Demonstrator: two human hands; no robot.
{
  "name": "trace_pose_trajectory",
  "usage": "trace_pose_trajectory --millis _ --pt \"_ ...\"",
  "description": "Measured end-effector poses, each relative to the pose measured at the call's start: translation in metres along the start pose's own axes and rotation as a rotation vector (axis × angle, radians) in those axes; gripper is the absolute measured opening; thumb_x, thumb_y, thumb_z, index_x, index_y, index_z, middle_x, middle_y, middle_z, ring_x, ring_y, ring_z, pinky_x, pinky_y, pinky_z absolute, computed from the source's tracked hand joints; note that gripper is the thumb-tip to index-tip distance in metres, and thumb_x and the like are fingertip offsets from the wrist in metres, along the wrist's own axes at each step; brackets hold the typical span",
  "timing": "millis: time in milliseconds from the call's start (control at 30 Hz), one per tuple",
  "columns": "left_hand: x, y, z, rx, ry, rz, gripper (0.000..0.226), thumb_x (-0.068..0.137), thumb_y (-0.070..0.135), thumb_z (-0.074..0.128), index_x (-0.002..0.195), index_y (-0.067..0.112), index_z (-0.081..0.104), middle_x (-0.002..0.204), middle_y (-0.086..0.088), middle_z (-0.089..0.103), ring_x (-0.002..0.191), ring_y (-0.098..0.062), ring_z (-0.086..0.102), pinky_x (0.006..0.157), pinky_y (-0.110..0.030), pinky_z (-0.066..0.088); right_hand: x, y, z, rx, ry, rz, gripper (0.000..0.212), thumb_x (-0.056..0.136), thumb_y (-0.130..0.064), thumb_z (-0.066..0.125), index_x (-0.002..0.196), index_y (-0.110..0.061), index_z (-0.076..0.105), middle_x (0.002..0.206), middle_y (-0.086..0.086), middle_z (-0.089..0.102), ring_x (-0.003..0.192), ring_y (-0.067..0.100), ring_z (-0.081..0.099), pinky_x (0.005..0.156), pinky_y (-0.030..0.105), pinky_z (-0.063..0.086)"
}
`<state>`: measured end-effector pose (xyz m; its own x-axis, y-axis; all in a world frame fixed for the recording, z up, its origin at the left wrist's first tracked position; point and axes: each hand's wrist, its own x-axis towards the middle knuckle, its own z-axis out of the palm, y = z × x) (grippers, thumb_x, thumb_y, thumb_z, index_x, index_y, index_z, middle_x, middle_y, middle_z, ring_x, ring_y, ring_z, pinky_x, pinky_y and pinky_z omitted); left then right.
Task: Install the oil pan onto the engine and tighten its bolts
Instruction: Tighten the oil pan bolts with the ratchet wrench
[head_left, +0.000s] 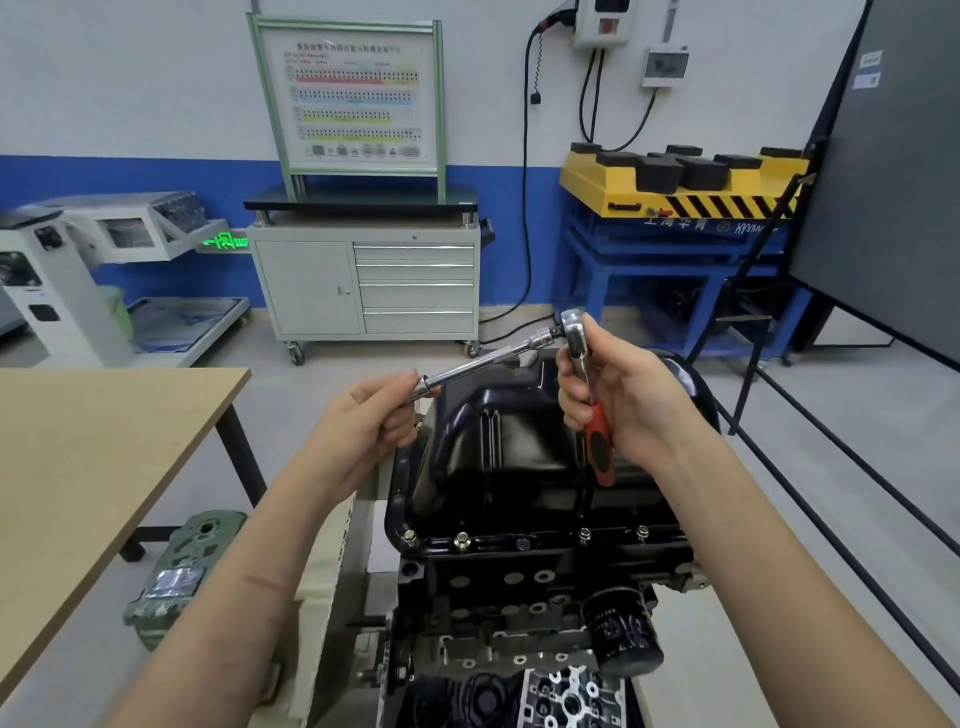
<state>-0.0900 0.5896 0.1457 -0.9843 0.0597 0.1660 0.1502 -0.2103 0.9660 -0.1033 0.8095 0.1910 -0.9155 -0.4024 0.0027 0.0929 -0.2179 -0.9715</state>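
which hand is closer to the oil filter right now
Right, judging by the picture alone. The right hand grips the ratchet above the oil pan, roughly over the oil filter. The left hand holds the extension bar farther off to the left.

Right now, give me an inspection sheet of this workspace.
Surface: tan table at left, only a bare part in view.
Job's things: black oil pan sits on the engine; bolts stand along its near flange.
Clutter: green casting on the floor; oil filter on the engine.
Grippers: left hand grips the extension bar; right hand holds the ratchet.
Cables: black cable hangs down the wall.
Surroundings: drawer cabinet, yellow lift.
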Motion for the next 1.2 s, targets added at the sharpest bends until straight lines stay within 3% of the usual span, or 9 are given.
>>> trace_pose_trajectory --millis 167,433,633,767,867,933,1000,1100,1200 --pt "-0.004 -0.002 0.005 -0.070 -0.023 -0.065 0.033 0.077 0.031 0.049 0.061 0.010 0.069 0.042 0.012 0.021 0.036 -0.003 0.022 0.040 -0.015 0.027 0.000 -0.006 -0.002 -0.057 -0.031 0.013 0.040 0.075 -0.049 0.049 0.058 -0.014 0.055 0.047 -0.003 0.039 0.039 0.011 0.034 0.045 0.022 0.030" --pt "-0.013 -0.001 0.010 -0.354 -0.101 -0.322 0.030 0.065 0.036 0.062 0.054 0.008 0.065 0.049 0.008 0.007 0.041 -0.007 0.006 0.034 -0.012 0.024 0.001 -0.016 -0.005 -0.238 -0.132 0.056 0.038 0.072 -0.052 0.052 0.059 -0.016 0.056 0.050 -0.002 0.040 0.042 0.013 0.034 0.045 0.022 0.030" --pt "-0.014 -0.007 0.005 -0.188 -0.037 -0.222 0.034 0.075 0.034 0.051 0.071 0.002 0.062 0.040 0.010 0.020 0.034 -0.003 0.021 0.038 -0.014 0.026 0.001 -0.020 -0.009 -0.299 -0.111 0.115 0.042 0.073 -0.056 0.052 0.065 -0.014 0.054 0.049 -0.003 0.043 0.042 0.012 0.037 0.045 0.020 0.034" --pt "-0.016 -0.012 -0.002 0.220 -0.092 -0.154 0.037 0.080 0.041 0.046 0.083 0.009 0.064 0.045 0.008 0.041 0.043 -0.006 0.037 0.046 -0.014 0.035 0.008 -0.012 0.001 -0.377 0.051 0.006 0.038 0.094 -0.045 0.041 0.075 -0.015 0.057 0.048 -0.005 0.048 0.042 0.010 0.038 0.040 0.018 0.034" --pt "-0.021 -0.021 -0.012 0.546 -0.150 -0.145 0.025 0.091 0.033 0.048 0.092 0.019 0.069 0.069 0.009 0.066 0.067 -0.009 0.055 0.067 -0.017 0.046 0.006 -0.004 0.008 -0.537 -0.009 -0.063 0.031 0.089 -0.045 0.050 0.070 -0.025 0.062 0.052 -0.007 0.046 0.043 0.007 0.036 0.040 0.015 0.031" --pt "-0.029 -0.031 -0.019 0.628 -0.176 -0.178 0.018 0.090 0.026 0.055 0.100 0.020 0.069 0.091 0.002 0.071 0.085 -0.013 0.063 0.082 -0.021 0.049 0.004 0.005 0.015 -0.786 -0.067 -0.101 0.026 0.082 -0.048 0.057 0.078 -0.024 0.066 0.055 -0.009 0.047 0.043 0.000 0.039 0.042 0.010 0.030" --pt "-0.033 -0.042 -0.022 0.704 -0.192 -0.183 0.017 0.086 0.022 0.063 0.103 0.021 0.067 0.095 0.004 0.071 0.090 -0.007 0.065 0.083 -0.019 0.050 0.008 0.015 0.025 -0.974 -0.080 -0.151 0.029 0.080 -0.049 0.060 0.085 -0.022 0.067 0.055 -0.010 0.048 0.043 -0.003 0.040 0.044 0.008 0.029" --pt "-0.030 -0.055 -0.019 0.707 -0.134 -0.186 0.020 0.082 0.017 0.068 0.101 0.011 0.067 0.089 0.002 0.068 0.081 -0.005 0.063 0.076 -0.020 0.050 0.017 0.024 0.042 -1.168 -0.077 -0.218 0.032 0.081 -0.049 0.059 0.092 -0.019 0.064 0.063 -0.013 0.049 0.058 -0.001 0.044 0.061 0.021 0.038" --pt "-0.033 -0.063 -0.024 0.733 -0.044 -0.128 0.006 0.083 0.014 0.068 0.087 0.010 0.067 0.079 -0.002 0.068 0.073 -0.010 0.063 0.070 -0.021 0.052 0.024 0.027 0.054 -1.258 -0.119 -0.247 0.034 0.082 -0.050 0.057 0.101 -0.023 0.062 0.084 -0.011 0.058 0.082 0.008 0.053 0.079 0.034 0.046"
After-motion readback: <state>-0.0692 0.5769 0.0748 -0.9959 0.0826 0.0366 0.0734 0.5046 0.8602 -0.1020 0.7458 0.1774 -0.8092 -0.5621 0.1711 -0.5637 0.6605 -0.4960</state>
